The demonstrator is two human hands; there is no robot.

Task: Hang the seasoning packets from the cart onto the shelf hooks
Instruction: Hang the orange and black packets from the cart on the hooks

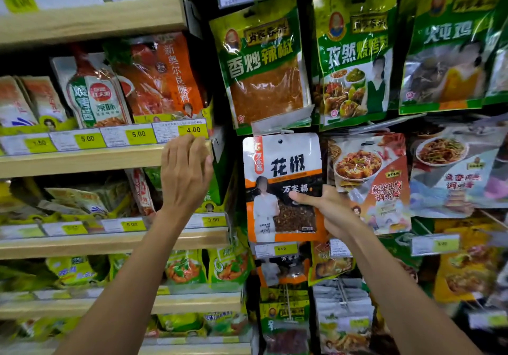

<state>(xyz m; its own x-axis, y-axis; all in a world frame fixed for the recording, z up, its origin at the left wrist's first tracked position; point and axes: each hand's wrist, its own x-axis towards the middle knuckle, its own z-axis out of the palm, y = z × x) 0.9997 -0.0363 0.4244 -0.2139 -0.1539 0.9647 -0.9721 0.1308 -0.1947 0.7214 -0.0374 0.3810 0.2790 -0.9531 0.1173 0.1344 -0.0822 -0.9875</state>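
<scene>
A white, orange and black seasoning packet [280, 181] stands upright in front of the hook wall, its hang hole at the top just below a clear price-tag holder [280, 122]. My right hand [327, 211] grips the packet's right edge, thumb across its front. My left hand [187, 173] rests on the front edge of a wooden shelf [82, 159], fingers curled over the lip beside a 4.00 price label. The hook behind the packet is hidden. The cart is out of view.
Green seasoning packets [264, 68] hang in a row above, more pictured packets [368, 181] hang to the right and below. On the left, wooden shelves hold sauce pouches [96, 93] behind yellow price labels.
</scene>
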